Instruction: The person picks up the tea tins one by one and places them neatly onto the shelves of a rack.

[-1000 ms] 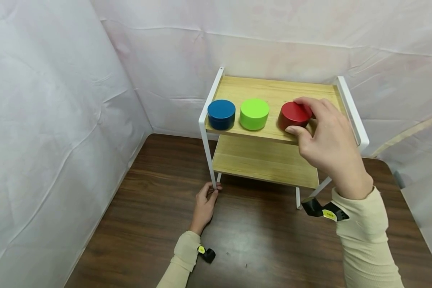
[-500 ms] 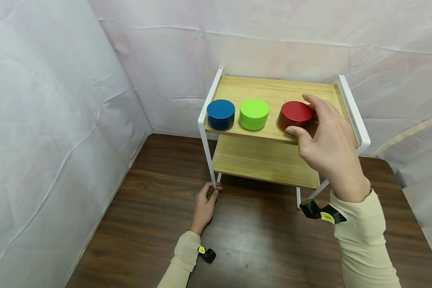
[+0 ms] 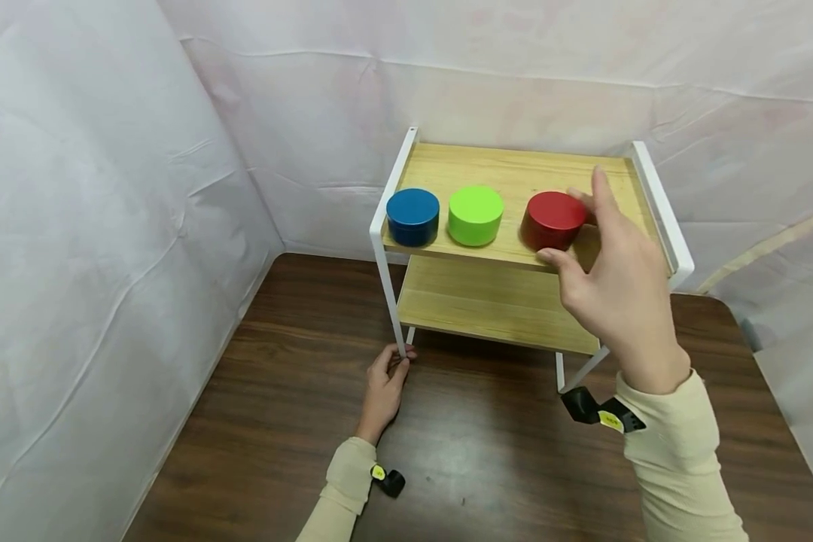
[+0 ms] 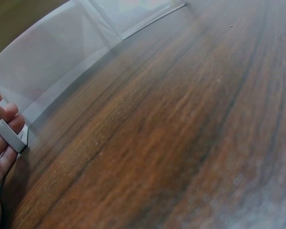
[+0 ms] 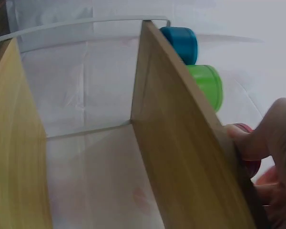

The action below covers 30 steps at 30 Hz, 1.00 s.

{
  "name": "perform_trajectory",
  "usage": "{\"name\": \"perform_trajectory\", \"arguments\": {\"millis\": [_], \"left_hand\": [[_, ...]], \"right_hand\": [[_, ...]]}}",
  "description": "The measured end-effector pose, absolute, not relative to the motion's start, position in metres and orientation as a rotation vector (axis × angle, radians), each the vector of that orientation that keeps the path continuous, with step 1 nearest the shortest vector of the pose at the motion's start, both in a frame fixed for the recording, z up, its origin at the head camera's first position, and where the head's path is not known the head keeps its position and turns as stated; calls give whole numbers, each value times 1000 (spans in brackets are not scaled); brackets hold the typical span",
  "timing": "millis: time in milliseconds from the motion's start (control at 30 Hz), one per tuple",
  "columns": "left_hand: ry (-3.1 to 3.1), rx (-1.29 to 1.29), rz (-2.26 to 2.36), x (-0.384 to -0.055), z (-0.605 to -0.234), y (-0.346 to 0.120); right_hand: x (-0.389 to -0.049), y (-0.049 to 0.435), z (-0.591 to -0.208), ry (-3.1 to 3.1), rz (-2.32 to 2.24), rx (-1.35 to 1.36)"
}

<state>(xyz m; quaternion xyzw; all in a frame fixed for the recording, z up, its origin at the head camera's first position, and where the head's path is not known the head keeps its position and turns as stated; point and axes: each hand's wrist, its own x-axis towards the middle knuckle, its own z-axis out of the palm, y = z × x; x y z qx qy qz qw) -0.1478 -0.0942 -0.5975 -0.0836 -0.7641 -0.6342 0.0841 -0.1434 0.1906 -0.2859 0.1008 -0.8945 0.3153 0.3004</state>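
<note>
A red round tin (image 3: pixel 553 218) stands near the front edge of the top board (image 3: pixel 515 162) of a two-tier rack, toward its right side. My right hand (image 3: pixel 619 290) is beside it, index finger raised, thumb close to the tin's front and another finger partly hidden behind it. To its left stand a lime green tin (image 3: pixel 476 216) and a dark blue tin (image 3: pixel 413 217), upright in a row. Down on the table, my left hand (image 3: pixel 382 391) holds the foot of the rack's front left leg (image 3: pixel 388 293); in the left wrist view fingers lie around the white leg (image 4: pixel 10 137).
The rack's lower wooden board (image 3: pixel 494 301) sits beneath the tins, with white side rails (image 3: pixel 664 207) above. A dark wood table (image 3: pixel 278 391) carries the rack. White cloth (image 3: pixel 108 226) hangs at the left and behind.
My right hand has loosened from the red tin: the index finger has lifted away and the hand has spread. The tins and my left hand stay in place.
</note>
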Motion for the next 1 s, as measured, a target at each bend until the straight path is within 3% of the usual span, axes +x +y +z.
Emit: {"name": "perform_trajectory", "arguments": {"millis": [500,1000], "left_hand": [[-2279,-246,-1908,-146,-599,-93],[-2252,-255,-1927,-142,-598,-92]], "right_hand": [[-108,182,-334,-1795,967,461],[-64,203,-434,-2001,1014,613]]}}
